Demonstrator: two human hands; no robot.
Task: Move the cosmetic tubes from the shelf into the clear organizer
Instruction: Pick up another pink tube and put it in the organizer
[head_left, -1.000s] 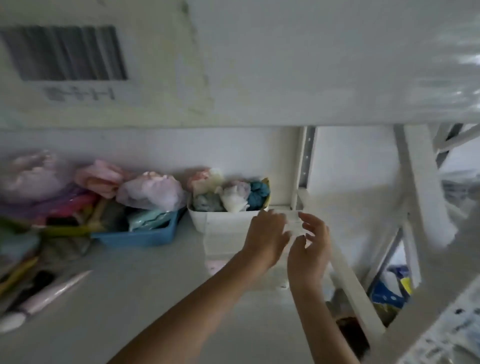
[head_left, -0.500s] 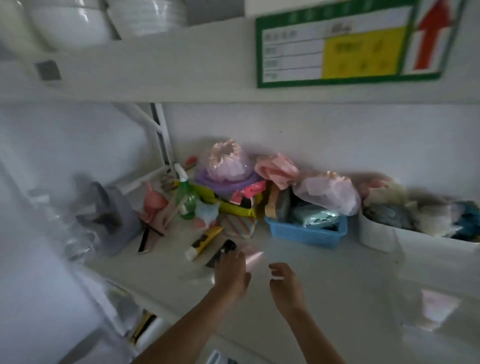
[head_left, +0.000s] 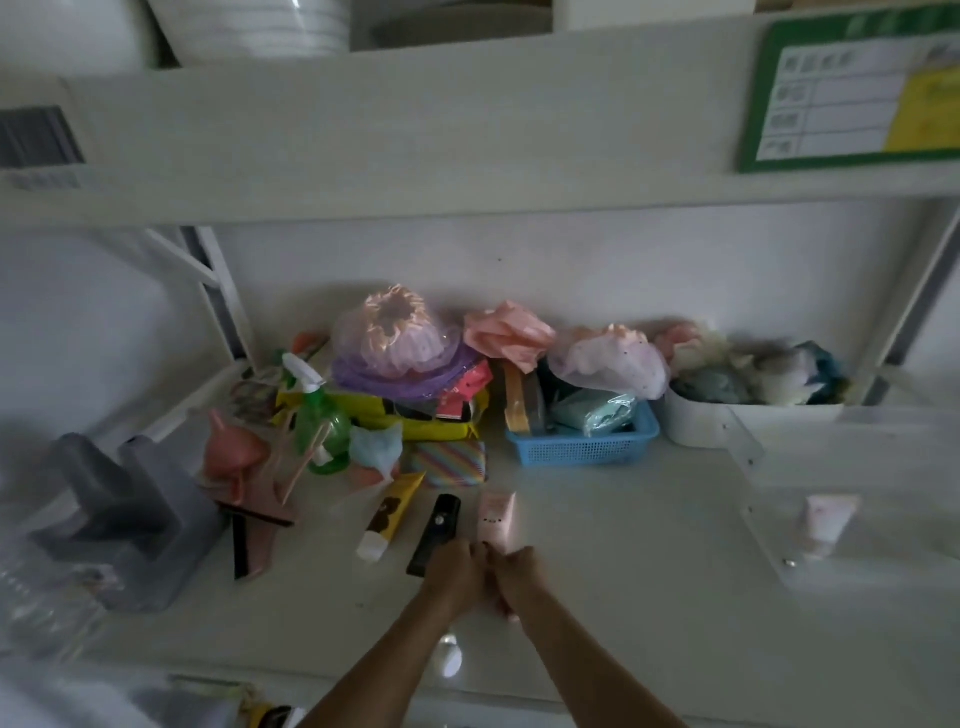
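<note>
Three cosmetic tubes lie side by side on the white shelf (head_left: 649, 597): a yellow tube (head_left: 390, 514) with a white cap, a black tube (head_left: 436, 530) and a pink tube (head_left: 497, 517). My right hand (head_left: 522, 571) is curled around the pink tube's near end. Pressed against it, my left hand (head_left: 453, 571) has bent fingers that cover the black tube's near end; whether it grips anything is hidden. The clear organizer (head_left: 748, 457) stands at the right, and another pink tube (head_left: 826, 525) lies inside it.
Along the back wall sit a blue basket (head_left: 582, 447), a white tub (head_left: 696, 423) of bath puffs, a yellow pack under shower caps, and a green spray bottle (head_left: 319, 423). A grey holder (head_left: 119, 519) stands at the left. An upper shelf hangs overhead.
My view swung from the organizer at the right end to the shelf's middle. Both hands came away from the organizer and drew together over the near ends of the black and pink tubes.
</note>
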